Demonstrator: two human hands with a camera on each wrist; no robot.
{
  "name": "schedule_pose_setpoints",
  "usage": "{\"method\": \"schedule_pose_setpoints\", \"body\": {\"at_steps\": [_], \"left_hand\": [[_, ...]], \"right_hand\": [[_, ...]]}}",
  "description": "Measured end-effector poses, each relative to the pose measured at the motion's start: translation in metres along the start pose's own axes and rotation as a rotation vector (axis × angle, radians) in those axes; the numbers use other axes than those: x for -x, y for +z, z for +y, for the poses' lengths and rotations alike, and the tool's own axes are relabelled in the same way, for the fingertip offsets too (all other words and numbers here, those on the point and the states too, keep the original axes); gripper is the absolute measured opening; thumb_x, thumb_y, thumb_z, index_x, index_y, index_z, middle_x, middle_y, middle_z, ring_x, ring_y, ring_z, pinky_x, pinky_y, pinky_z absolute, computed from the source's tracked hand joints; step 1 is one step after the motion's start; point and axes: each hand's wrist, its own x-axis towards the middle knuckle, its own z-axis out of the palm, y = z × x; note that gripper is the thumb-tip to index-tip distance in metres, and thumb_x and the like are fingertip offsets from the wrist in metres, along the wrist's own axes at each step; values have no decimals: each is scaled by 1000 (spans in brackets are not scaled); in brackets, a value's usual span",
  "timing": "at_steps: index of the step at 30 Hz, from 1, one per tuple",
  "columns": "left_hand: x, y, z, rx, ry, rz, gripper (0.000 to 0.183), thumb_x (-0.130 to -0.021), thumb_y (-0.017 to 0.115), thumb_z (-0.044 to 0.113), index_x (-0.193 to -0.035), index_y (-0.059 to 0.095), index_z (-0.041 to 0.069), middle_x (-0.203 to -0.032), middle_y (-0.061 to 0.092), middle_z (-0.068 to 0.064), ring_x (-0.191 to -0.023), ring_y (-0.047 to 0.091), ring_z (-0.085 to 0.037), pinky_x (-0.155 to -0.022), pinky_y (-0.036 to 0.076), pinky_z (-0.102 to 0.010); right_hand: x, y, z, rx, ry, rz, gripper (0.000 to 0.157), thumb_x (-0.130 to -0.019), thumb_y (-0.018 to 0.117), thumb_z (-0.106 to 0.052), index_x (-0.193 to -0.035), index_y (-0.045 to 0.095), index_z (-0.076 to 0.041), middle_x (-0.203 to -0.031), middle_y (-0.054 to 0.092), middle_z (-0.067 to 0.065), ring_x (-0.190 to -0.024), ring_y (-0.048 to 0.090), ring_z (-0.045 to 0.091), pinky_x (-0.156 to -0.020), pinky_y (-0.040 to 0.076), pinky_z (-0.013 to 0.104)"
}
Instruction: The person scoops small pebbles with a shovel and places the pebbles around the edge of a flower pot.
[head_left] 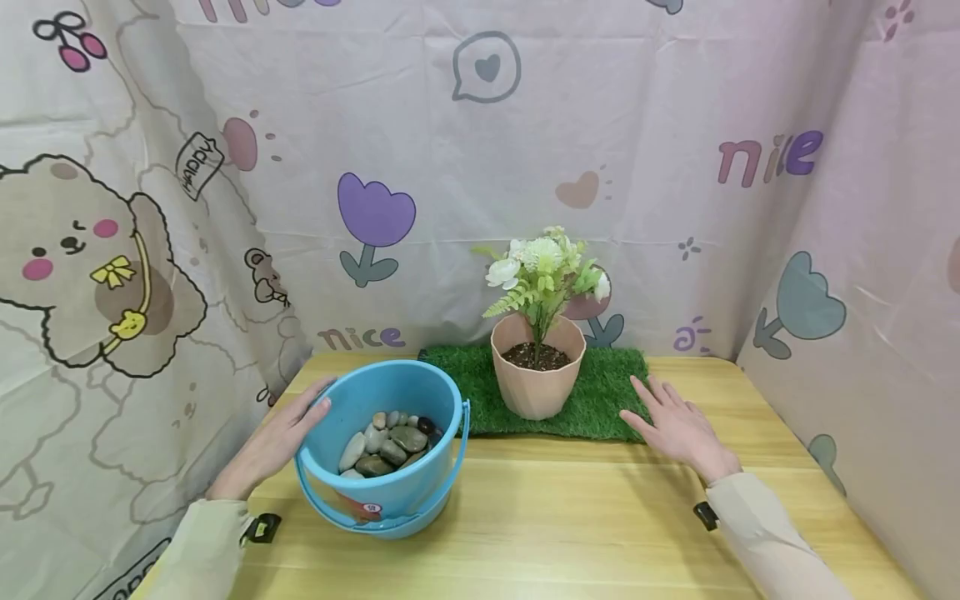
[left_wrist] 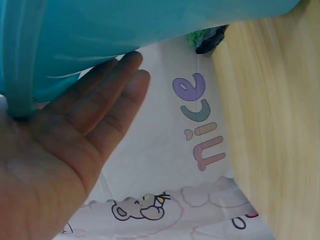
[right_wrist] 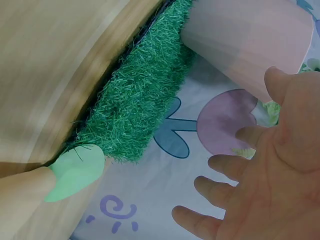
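My left hand [head_left: 288, 429] is at the left side of a blue plastic bucket [head_left: 416, 492], its thumb over the rim and fingers along the outer wall. In the left wrist view the fingers [left_wrist: 112, 107] lie against the bucket's underside as seen there; the thumb is hidden. Smooth grey, brown and pale stones [head_left: 393, 446] lie inside the bucket, whose handle hangs down in front. My right hand [head_left: 678, 425] has its fingers spread, holding nothing, by the right end of a green artificial grass mat [head_left: 611, 400]. A pink pot [head_left: 538, 387] with white flowers [head_left: 543, 258] stands on that mat.
The wooden table [head_left: 570, 517] carries the bucket and mat. A printed cloth [head_left: 637, 108] hangs behind and along both sides. A pale green rounded piece [right_wrist: 77, 172] shows at the lower left of the right wrist view.
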Motion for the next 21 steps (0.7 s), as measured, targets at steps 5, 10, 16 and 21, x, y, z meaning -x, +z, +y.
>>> {"method": "schedule_pose_setpoints", "body": {"at_steps": [5, 10, 16, 21], "left_hand": [[4, 7, -3, 27, 20, 55, 55, -105, 37, 31, -155, 29, 9, -149, 42, -22, -128, 50, -42, -96, 46, -51], [1, 14, -4, 77, 28, 103, 54, -105, 35, 31, -153, 32, 6, -150, 41, -23, -129, 48, -43, -99, 43, -56], [1, 17, -4, 81, 30, 132, 53, -105, 30, 26, -153, 31, 6, -151, 40, -24, -131, 46, -44, -100, 41, -57], [2, 19, -6, 37, 77, 181, 60, -92, 30, 4, -152, 35, 8, -141, 52, -22, -117, 57, -36, -87, 48, -32]], "right_hand": [[0, 3, -1, -1, 2, -2, 76, -100, 35, -57, -157, 20, -10, -158, 19, 29, -141, 20, 55, -107, 18, 74], [0, 4, -2, 2, 10, 7, 78, -98, 32, -62, -156, 24, -11, -155, 27, 30, -137, 29, 55, -103, 25, 75], [-1, 5, -3, 21, -7, 39, 75, -98, 37, -60, -151, 37, -7, -149, 37, 31, -133, 37, 54, -101, 32, 71], [-2, 8, -2, 9, -13, 45, 74, -98, 39, -59, -146, 44, -4, -146, 41, 32, -131, 41, 53, -100, 36, 68]]}}
